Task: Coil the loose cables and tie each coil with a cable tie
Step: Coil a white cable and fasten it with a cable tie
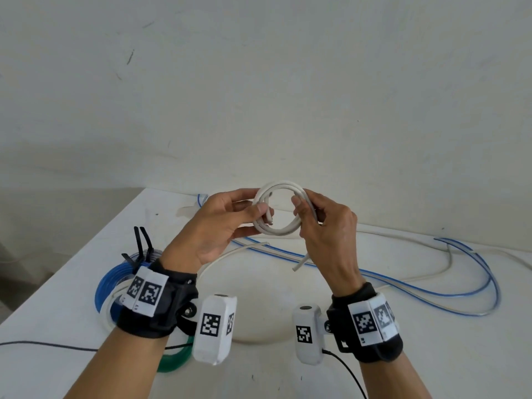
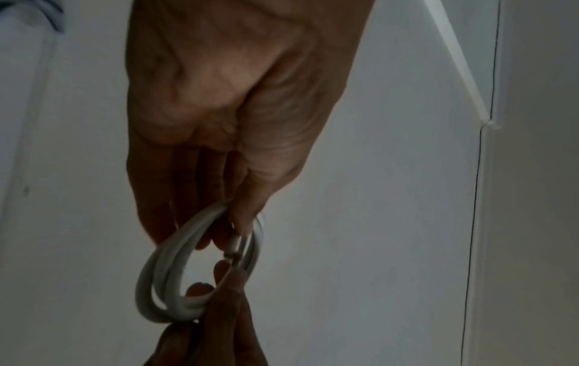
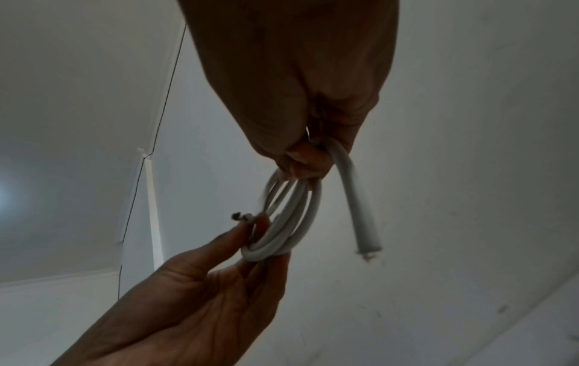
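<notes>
A small coil of white cable [image 1: 283, 231] [image 2: 163, 282] [image 3: 291, 222] is held up above the table between both hands. My left hand [image 1: 230, 220] pinches its left side between thumb and fingers, with one cut end poking out by the thumb. My right hand [image 1: 316, 217] grips the right side, and the cable's other free end [image 1: 300, 262] [image 3: 365, 222] hangs down below it. Black cable ties [image 1: 142, 246] stick up from a blue coil [image 1: 105, 286] at the left of the table.
Loose blue [image 1: 460, 295] and white [image 1: 431, 275] cables trail across the white table [image 1: 431, 355] to the right. A green coil [image 1: 175, 359] lies under my left wrist. A thin black wire [image 1: 43, 345] runs off the left edge. A white wall stands behind.
</notes>
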`<state>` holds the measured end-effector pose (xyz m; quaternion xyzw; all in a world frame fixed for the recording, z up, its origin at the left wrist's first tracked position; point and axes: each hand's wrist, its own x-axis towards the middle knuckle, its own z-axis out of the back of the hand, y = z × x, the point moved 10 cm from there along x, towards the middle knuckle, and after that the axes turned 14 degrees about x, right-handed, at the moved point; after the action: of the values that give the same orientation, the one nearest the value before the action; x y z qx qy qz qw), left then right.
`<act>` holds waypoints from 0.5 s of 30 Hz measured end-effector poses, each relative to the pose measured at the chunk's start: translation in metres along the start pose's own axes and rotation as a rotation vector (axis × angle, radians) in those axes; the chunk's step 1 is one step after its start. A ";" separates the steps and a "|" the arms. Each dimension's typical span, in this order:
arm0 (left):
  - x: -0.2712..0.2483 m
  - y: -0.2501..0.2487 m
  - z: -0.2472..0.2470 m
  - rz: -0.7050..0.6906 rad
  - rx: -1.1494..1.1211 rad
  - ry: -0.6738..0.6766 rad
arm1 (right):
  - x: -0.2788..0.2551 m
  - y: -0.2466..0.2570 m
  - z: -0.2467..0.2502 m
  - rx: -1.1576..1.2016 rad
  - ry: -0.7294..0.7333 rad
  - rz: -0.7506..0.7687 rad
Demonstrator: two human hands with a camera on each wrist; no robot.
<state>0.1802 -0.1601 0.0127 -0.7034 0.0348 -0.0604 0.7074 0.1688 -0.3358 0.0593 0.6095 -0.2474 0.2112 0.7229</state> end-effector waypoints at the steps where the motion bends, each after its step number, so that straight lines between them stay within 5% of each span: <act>1: -0.001 -0.001 -0.003 0.005 0.006 0.042 | 0.001 0.000 0.001 0.002 0.002 -0.005; 9: -0.002 -0.008 0.004 -0.108 0.491 0.022 | 0.002 -0.010 -0.005 0.008 0.131 -0.126; 15: 0.000 0.009 -0.011 0.057 0.220 -0.030 | -0.007 -0.013 -0.029 -0.008 0.302 -0.152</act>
<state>0.1794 -0.1709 0.0036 -0.6209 0.0373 -0.0330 0.7823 0.1738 -0.3095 0.0406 0.5850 -0.0900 0.2441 0.7681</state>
